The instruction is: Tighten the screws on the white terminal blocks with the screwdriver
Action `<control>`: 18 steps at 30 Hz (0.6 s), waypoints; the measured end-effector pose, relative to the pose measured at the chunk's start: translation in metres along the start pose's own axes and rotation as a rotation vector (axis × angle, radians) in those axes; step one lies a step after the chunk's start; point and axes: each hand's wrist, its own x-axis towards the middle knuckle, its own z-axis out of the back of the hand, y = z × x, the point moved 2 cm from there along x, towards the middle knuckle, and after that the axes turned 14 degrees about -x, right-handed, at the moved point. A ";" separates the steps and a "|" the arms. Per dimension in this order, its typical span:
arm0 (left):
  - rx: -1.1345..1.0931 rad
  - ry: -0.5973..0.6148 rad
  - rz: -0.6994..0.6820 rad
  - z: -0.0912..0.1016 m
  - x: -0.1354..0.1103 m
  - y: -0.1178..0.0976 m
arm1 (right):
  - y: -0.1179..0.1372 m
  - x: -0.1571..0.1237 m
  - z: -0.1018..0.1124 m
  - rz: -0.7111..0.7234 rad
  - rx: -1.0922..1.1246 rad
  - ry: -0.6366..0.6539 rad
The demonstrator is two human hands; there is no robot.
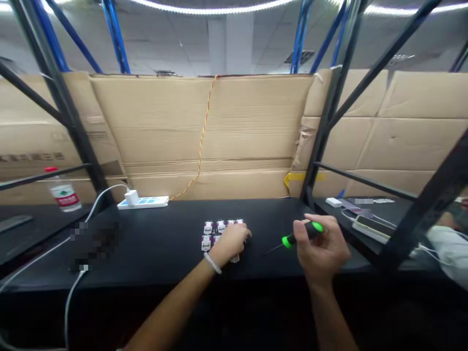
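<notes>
My right hand (321,246) is closed round a screwdriver (297,237) with a black and green handle, its thin shaft pointing left and down toward the black table (153,243). My left hand (233,240) rests on a cluster of several small white and pink parts (214,233) laid in rows on the table. Its fingers curl over the right side of the cluster, and what they grip is hidden. A white bead bracelet sits on my left wrist.
A white power strip (143,201) with a plugged charger lies at the back left, a cable trailing forward. A water bottle (63,191) stands far left. Cardboard sheets wall the back. Black frame posts rise left and right. Phones (369,225) lie on the right table, near another person's sleeve (448,248).
</notes>
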 end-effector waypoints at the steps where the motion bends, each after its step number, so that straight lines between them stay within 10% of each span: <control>1: 0.002 0.001 0.006 -0.002 0.004 0.002 | 0.000 0.000 0.000 -0.002 0.001 -0.005; 18: 0.011 0.056 0.001 -0.007 0.005 0.007 | -0.007 -0.002 -0.002 -0.022 -0.039 0.009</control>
